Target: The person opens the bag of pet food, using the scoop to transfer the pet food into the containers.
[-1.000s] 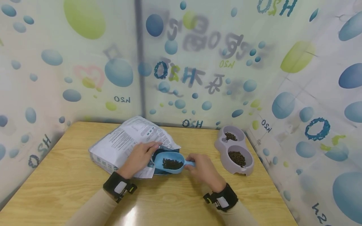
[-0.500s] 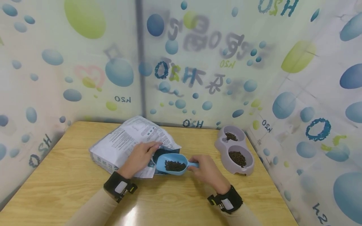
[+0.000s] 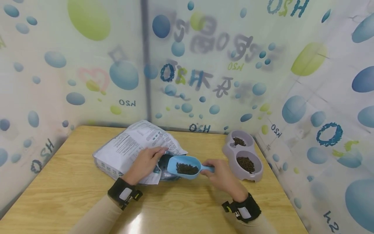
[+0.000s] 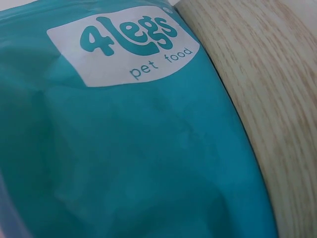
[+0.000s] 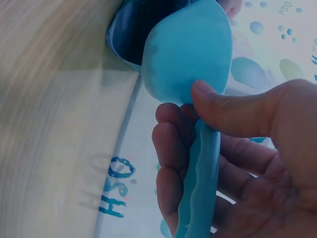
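Note:
My right hand (image 3: pixel 220 177) grips the handle of a light blue scoop (image 3: pixel 172 165), thumb laid along it near the bowl (image 5: pixel 190 54). Brown pet food pellets (image 3: pixel 187 168) lie in the scoop, which sits just in front of the mouth of the pet food bag (image 3: pixel 122 144). That bag lies on its side, its dark opening facing right. My left hand (image 3: pixel 143 165) holds the bag's edge at the opening, fingertips over the rim. In the left wrist view, the teal printed side of the bag (image 4: pixel 148 139) fills most of the picture and the hand is out of sight.
A grey double pet bowl (image 3: pixel 230 158) stands at the right of the wooden table (image 3: pixel 163 208), with pellets (image 3: pixel 245 164) in both hollows. Walls covered with a bubble-patterned sheet (image 3: pixel 187 107) rise behind the table and along its sides.
My right hand has drawn the scoop with its pellets to the right, away from the bag's mouth. The left hand keeps its place on the bag.

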The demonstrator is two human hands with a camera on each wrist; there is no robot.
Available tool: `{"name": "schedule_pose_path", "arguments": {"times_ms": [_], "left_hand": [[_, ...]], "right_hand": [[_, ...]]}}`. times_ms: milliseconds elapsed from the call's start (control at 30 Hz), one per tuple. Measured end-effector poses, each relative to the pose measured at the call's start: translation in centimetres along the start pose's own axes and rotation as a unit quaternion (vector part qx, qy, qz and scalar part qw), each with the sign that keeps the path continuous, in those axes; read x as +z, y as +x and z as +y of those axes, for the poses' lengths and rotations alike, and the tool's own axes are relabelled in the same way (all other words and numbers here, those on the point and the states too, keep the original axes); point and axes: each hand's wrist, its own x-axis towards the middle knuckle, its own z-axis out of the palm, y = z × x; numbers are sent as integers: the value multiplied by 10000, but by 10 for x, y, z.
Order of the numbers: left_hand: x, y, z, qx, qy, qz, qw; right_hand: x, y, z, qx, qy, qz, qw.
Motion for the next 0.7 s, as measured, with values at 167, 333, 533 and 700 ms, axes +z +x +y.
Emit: {"name": "schedule_pose_path", "arguments": {"times_ms": [167, 333, 533, 700], "left_hand": [[1, 0, 0, 68, 9, 91, 9999], [2, 0, -1, 50, -69, 88, 9999], [2, -1, -1, 56, -73, 77, 9999], [1, -1, 0, 73, 12, 58, 10000]], "right_hand": [[-12, -2, 1, -149, 51, 118, 9998], [-23, -5, 1, -102, -6, 278, 9996], [-34, -6, 3, -102, -279, 573, 9979], [-40, -4, 9, 219, -234, 546, 9980]]}}
